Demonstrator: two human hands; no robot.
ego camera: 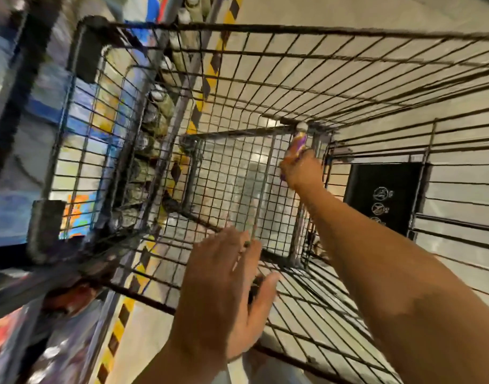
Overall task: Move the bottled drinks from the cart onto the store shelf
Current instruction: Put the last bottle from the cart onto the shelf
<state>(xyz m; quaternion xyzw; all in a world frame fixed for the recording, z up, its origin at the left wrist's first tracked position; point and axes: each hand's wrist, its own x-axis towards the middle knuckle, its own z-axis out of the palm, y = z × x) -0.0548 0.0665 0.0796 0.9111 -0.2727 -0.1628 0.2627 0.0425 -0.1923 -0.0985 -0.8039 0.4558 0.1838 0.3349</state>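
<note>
one bottle (298,142) sits deep in the cart (265,112), gripped by the right hand (303,170), left hand (224,286) spread empty; lifting could snag it on the wires.

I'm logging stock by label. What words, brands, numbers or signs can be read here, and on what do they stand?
No text reads.
Black panel on the cart: three round pictogram signs, no words legible.
Purple bottle in the right hand: label blurred.
Bottles on the shelf: labels blurred.
Blue and orange packs at left: print blurred.
</note>
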